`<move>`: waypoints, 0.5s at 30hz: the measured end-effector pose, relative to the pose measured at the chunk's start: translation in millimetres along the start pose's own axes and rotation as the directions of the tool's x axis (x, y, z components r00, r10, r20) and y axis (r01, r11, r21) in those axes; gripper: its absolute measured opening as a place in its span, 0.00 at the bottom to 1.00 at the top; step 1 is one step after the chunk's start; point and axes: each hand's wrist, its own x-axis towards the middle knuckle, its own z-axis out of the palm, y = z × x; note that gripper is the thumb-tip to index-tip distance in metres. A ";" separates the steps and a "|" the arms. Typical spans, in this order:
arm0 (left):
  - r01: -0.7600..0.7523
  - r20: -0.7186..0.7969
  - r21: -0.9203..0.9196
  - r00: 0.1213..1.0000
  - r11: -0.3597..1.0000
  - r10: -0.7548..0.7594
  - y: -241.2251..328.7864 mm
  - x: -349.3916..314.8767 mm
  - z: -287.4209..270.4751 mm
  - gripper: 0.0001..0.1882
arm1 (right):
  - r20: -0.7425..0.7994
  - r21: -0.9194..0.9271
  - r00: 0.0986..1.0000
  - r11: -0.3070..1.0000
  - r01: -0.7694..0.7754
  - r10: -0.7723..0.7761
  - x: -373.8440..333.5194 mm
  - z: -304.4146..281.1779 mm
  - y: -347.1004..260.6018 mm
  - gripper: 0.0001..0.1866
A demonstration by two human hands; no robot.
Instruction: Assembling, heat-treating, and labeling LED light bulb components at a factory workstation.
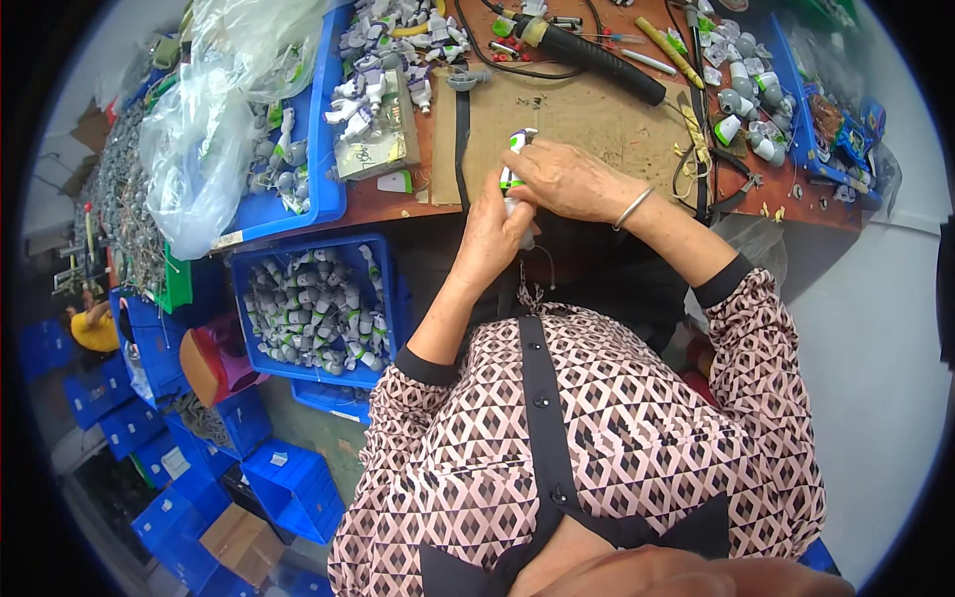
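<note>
Both my hands meet at the front edge of the workbench over a small white plastic toy part (pixel 515 159) with green and dark trim. My left hand (pixel 494 234) grips its lower end from below. My right hand (pixel 565 179), with a metal bangle on the wrist, closes over its upper half from the right. Only the top tip and a strip of the part's side show between my fingers. The part is held just above a brown cardboard mat (pixel 587 114) on the bench.
A blue bin (pixel 388 289) full of similar white-and-grey parts stands at my left knee. More blue trays (pixel 328 189) with parts and clear plastic bags (pixel 214 119) lie upper left. A black-handled soldering iron (pixel 597 55) rests beyond the mat. Loose grey parts fill a tray (pixel 796 109) at right.
</note>
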 end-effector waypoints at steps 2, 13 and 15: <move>0.104 0.023 -0.267 0.995 0.958 -0.101 -4.2 -1.2 -1.2 0.18 | 0.020 0.131 0.999 0.991 0.025 -0.028 -3.4 -2.5 4.2 0.18; 0.172 0.191 -0.647 0.980 0.743 -0.061 -24.8 6.6 -14.3 0.13 | -0.327 0.608 0.778 0.750 -0.261 0.536 -111.7 -29.1 -15.7 0.17; 0.173 0.197 -0.694 0.979 0.699 -0.047 -14.5 9.1 -9.5 0.13 | -0.336 0.710 0.601 0.615 -0.345 0.725 -164.6 -35.6 -24.9 0.17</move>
